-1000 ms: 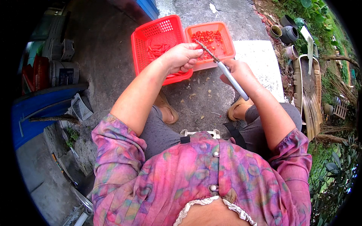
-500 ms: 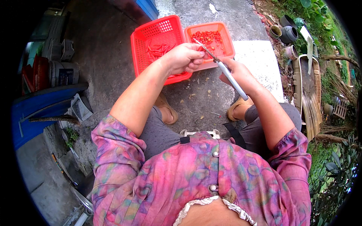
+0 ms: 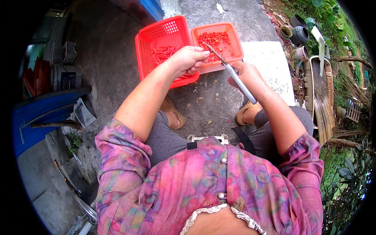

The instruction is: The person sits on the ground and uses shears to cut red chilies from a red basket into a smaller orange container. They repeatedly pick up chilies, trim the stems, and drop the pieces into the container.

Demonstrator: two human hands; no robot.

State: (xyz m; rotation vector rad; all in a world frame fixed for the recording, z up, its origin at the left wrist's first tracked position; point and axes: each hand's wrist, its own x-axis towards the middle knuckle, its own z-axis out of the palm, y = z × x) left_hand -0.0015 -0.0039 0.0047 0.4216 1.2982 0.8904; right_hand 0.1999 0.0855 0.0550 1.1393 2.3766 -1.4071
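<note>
My left hand [image 3: 190,58] is closed around a small red chili, held over the gap between two baskets. My right hand [image 3: 244,74] grips scissors with a pale grey handle [image 3: 239,82]; the thin blades [image 3: 214,53] point up-left to my left fingertips. The large red basket [image 3: 156,35] holds whole red chilies. The smaller orange basket [image 3: 234,37] beside it holds cut red chili pieces [image 3: 213,39].
I sit low over a concrete floor with chili scraps [image 3: 199,98] near my sandalled feet [image 3: 172,113]. A white slab [image 3: 270,62] lies right of the baskets. Pots [image 3: 297,33] and plants are at right; a blue tub [image 3: 43,117] and crates at left.
Almost nothing differs. My left hand has shifted very slightly at the blade tips; the scissors stay at the same angle.
</note>
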